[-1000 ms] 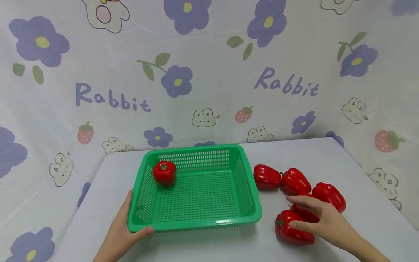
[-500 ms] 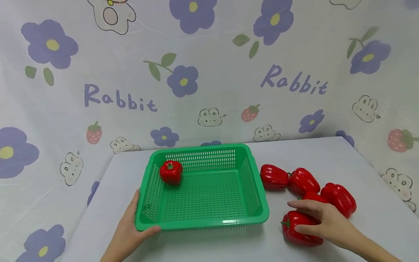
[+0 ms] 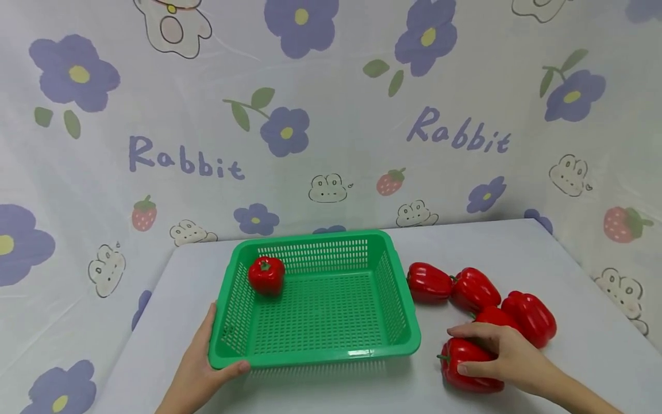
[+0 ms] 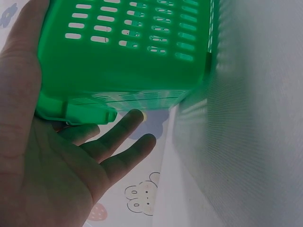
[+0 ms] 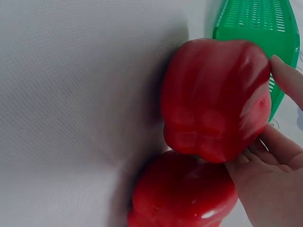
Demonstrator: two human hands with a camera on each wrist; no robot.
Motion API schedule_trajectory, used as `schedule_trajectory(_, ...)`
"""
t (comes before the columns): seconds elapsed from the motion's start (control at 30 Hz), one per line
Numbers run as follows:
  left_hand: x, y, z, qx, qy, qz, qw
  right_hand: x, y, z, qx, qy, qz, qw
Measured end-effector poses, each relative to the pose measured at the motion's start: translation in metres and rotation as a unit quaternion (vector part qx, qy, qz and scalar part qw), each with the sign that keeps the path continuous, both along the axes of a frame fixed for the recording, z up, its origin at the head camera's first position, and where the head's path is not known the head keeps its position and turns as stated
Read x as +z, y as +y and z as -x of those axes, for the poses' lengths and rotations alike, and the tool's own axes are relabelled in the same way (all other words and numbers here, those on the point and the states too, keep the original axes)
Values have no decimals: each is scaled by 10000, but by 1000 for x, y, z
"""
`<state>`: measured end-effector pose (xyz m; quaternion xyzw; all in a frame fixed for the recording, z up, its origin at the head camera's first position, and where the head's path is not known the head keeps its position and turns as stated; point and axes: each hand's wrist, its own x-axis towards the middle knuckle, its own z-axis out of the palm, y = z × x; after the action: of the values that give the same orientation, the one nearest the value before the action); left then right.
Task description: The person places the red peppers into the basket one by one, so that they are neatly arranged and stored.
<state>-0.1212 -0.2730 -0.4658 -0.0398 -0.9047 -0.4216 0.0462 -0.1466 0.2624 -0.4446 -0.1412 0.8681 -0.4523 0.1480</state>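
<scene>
Head view shows the right hand (image 3: 511,356) gripping the nearest pepper (image 3: 465,352), the loose left hand (image 3: 200,369) touching the basket (image 3: 310,359): likely the grabbing step, and lifting would need a snug squeeze.

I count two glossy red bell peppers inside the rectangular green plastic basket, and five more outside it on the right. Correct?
Not two: the head view shows only one red bell pepper inside the green basket. Five more peppers outside on the right is correct.

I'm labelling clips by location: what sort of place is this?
Probably a staged tabletop recording spot: a rabbit-and-flower backdrop stands behind a white table that holds a green basket and red bell peppers.
</scene>
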Motion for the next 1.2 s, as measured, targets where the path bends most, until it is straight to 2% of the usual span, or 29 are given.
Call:
schedule_trajectory(0.47,2,0,-1,11,-47,-41,10000,-1,-2,3,193,84,-359,9991)
schedule_trajectory(0.8,-1,1,2,-107,228,-128,9996,3,-2,2,356,27,-681,9970)
schedule_trajectory(1.0,-1,0,4,-119,256,-117,9995,2,-3,3,605,254,-711,9953)
schedule_trajectory(1.2,1,0,1,-22,120,-34,9999,0,-4,1,622,481,-527,9955)
